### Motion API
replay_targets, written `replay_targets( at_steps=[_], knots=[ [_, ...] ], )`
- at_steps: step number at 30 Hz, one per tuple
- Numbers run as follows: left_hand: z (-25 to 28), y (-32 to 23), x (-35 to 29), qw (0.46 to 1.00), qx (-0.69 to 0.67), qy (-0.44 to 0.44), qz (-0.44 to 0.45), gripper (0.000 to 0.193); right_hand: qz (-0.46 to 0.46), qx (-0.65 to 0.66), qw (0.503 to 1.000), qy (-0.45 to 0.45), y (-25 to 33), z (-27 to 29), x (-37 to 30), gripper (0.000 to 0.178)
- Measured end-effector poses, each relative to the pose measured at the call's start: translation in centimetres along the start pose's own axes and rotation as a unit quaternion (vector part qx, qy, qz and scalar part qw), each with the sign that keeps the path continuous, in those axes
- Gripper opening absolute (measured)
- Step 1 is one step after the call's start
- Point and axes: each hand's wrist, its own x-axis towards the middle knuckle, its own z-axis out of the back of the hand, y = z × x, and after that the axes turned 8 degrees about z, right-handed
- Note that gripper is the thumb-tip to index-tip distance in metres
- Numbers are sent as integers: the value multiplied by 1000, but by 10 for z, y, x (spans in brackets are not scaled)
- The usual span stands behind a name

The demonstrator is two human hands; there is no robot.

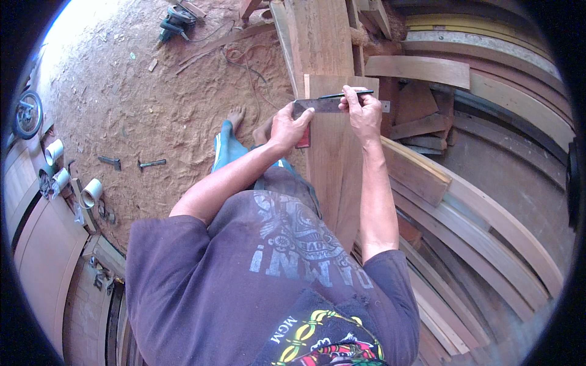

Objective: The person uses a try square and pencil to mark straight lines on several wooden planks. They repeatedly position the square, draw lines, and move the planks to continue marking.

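Note:
A wooden board [337,152] lies lengthwise in front of me. Across it rests the metal blade [325,106] of a try square, whose red stock [303,138] shows at the board's left edge. My left hand [287,127] grips the square at its corner, thumb on the blade and fingers mostly hidden below the edge. Between the fingers of my right hand [364,116] is a dark pencil [331,96], tilted low, its tip pointing left along the far edge of the blade. The right hand sits over the blade's right part.
Long planks [482,226] are stacked on the right. Farther ahead another broad board [320,43] extends away. On the sawdust-covered ground are a green power tool [176,23] with its cord, a hammer [151,163] and white buckets [92,192] at the left.

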Motion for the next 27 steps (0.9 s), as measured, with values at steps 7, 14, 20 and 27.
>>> replay_targets(
  at_steps=[7, 14, 20, 27],
  knots=[
    [2, -4, 1, 1000, 22, 8, 15, 35, 9, 20, 1000, -10, 7, -3, -4, 25],
    [0, -6, -2, 1000, -23, 15, -4, 32, 32, 28, 999, 27, 4, -25, -3, 24],
    [2, -5, -1, 1000, -7, 12, 9, 27, 18, -8, 999, -43, -17, 35, 8, 28],
    [3, 9, 4, 999, 34, 11, 23, 43, 129, -290, 942, -106, -37, 108, 27, 22]
  ],
)
